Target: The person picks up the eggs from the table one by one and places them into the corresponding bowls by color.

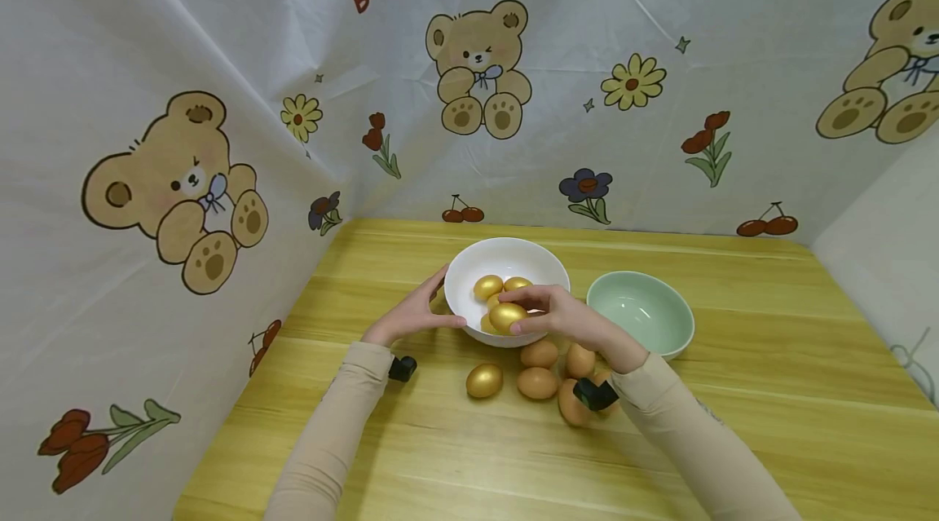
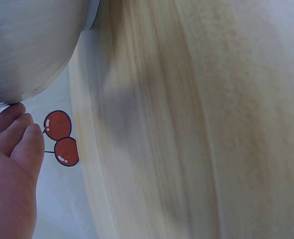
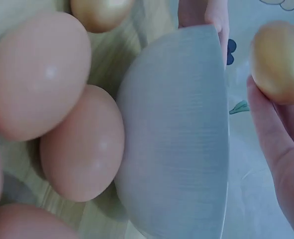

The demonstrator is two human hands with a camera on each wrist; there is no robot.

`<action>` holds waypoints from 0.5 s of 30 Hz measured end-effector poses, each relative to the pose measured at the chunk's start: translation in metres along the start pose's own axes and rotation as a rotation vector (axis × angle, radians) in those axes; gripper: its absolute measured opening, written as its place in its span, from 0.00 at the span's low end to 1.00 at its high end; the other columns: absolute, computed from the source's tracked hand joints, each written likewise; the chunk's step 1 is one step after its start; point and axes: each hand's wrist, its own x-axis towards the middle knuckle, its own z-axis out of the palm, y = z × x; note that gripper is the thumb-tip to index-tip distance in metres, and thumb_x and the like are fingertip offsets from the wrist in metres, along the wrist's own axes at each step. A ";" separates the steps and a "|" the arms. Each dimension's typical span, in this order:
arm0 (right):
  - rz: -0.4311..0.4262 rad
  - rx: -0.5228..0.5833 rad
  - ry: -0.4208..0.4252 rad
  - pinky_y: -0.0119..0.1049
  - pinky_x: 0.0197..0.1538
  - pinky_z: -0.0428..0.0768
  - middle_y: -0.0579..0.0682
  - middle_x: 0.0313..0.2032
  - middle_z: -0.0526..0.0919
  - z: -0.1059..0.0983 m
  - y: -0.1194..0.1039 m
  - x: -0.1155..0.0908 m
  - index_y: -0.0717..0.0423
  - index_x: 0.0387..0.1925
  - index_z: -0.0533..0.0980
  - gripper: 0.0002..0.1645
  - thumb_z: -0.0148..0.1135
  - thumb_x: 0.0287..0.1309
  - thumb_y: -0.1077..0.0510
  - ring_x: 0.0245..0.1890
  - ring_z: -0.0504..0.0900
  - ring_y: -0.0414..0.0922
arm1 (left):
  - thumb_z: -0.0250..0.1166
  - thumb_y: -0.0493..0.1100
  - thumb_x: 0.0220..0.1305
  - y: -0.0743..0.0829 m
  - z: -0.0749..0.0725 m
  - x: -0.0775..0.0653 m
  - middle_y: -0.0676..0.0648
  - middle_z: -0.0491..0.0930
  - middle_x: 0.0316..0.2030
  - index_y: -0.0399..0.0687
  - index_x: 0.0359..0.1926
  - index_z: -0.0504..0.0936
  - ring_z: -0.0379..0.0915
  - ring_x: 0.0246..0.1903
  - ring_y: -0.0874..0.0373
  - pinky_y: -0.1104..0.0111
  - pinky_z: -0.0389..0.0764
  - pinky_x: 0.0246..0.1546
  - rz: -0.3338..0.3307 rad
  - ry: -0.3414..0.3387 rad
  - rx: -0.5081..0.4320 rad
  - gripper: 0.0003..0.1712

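A white bowl (image 1: 469, 260) with several gold eggs (image 1: 487, 287) in it sits toward the back of the table. My left hand (image 1: 414, 315) holds the bowl's left side, thumb at the front rim and fingers farther back against the outer wall. In the left wrist view those fingers (image 2: 17, 134) touch the bowl's outside. Over the front of the bowl, my right hand (image 1: 553, 313) pinches a gold egg (image 1: 508, 318) between thumb and fingers. The right wrist view shows this gold egg (image 3: 278, 62) above the bowl's rim (image 3: 226, 149).
One gold egg (image 1: 484, 381) lies on the table in front of the bowl. Several brown eggs (image 1: 538, 383) lie to its right, partly under my right wrist. A green bowl (image 1: 640, 313) stands right of the white one. A printed cloth (image 1: 557, 146) hangs behind the table.
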 end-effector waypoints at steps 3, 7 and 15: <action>0.005 0.036 0.049 0.37 0.51 0.74 0.56 0.51 0.76 -0.002 0.002 0.007 0.63 0.54 0.73 0.27 0.67 0.52 0.60 0.51 0.74 0.49 | 0.73 0.59 0.45 0.000 0.000 -0.001 0.51 0.41 0.71 0.54 0.73 0.41 0.42 0.68 0.52 0.54 0.52 0.63 -0.002 0.004 -0.004 0.63; 0.041 0.064 0.112 0.38 0.52 0.73 0.55 0.50 0.77 -0.002 0.002 0.015 0.61 0.55 0.73 0.28 0.68 0.51 0.60 0.51 0.74 0.49 | 0.73 0.59 0.45 0.000 0.000 0.000 0.52 0.41 0.71 0.55 0.73 0.41 0.42 0.68 0.53 0.54 0.53 0.63 -0.007 0.001 -0.007 0.63; 0.079 0.064 0.178 0.38 0.50 0.74 0.57 0.49 0.78 0.004 0.005 0.031 0.65 0.55 0.73 0.29 0.69 0.50 0.61 0.49 0.75 0.52 | 0.72 0.59 0.46 -0.001 0.000 0.001 0.53 0.41 0.71 0.55 0.73 0.41 0.41 0.68 0.55 0.56 0.52 0.64 -0.019 -0.005 -0.008 0.63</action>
